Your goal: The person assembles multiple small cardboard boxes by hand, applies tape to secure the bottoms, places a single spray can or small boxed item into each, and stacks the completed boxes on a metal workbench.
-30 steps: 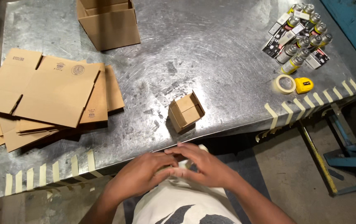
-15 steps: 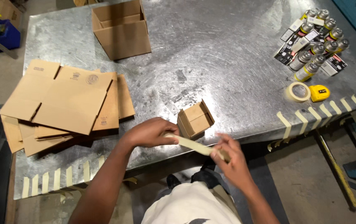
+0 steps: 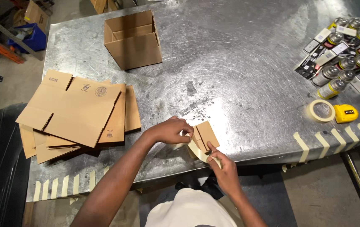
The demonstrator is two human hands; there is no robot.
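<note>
Head view: since a moment earlier, both hands had moved onto the small box (image 3: 205, 136) at the bench (image 3: 238, 75) front edge. Left hand (image 3: 172, 130) pinched the tape strip (image 3: 197, 151) against the box; right hand (image 3: 222, 166) gripped the strip's free end, so taping was underway.

Single head-worn view, steeply downward over metal table (image 3: 247, 63), near the hands at lower edge; no second view

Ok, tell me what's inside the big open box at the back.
The big open box shows only bare cardboard walls and inner flaps; its floor is hidden behind the near wall.
</note>
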